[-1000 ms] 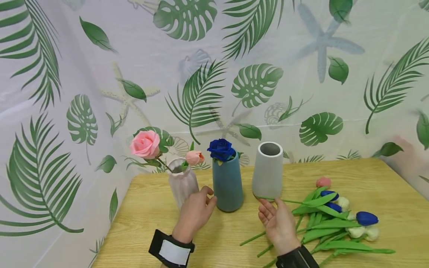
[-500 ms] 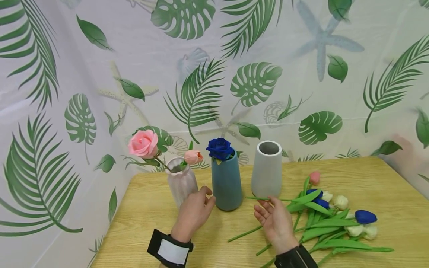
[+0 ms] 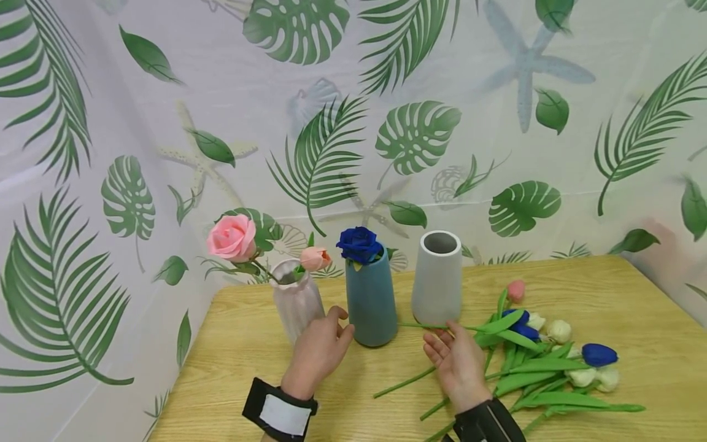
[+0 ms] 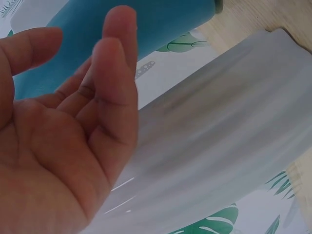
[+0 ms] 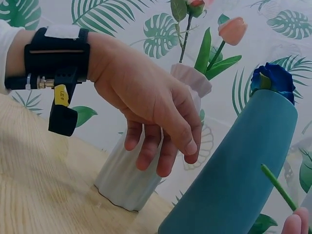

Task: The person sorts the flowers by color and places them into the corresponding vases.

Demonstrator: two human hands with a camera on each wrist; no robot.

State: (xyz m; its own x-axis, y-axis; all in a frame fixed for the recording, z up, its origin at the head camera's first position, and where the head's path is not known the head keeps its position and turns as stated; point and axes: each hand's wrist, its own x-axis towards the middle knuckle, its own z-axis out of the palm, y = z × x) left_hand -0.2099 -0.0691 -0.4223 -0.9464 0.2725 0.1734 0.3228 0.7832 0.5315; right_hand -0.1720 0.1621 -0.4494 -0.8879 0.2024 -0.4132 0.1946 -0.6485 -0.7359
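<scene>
My left hand (image 3: 320, 351) hovers in front of the ribbed pale pink vase (image 3: 298, 305), with loosely bent fingers and nothing in its grasp. In the left wrist view the palm shows beside that vase (image 4: 219, 117). My right hand (image 3: 457, 368) pinches a green tulip stem (image 3: 414, 325) between thumb and fingers, below the white vase (image 3: 437, 282). The stem's cut end (image 5: 265, 170) points toward the blue vase (image 5: 239, 165) in the right wrist view. Which bloom belongs to this stem cannot be told among the leaves. The blue vase holds a blue rose (image 3: 359, 244).
A pink rose (image 3: 232, 238) and a peach tulip (image 3: 315, 258) stand in the ribbed vase. Several tulips (image 3: 552, 368) with blue, white and pink heads lie in a pile on the wooden table (image 3: 657, 319). A leaf-print sheet (image 3: 486, 73) hangs behind.
The pinched stem has shifted left, its end leaving the white vase's base. Pink and blue heads and a lower stem in the pile slid left too. My left hand hardly moved.
</scene>
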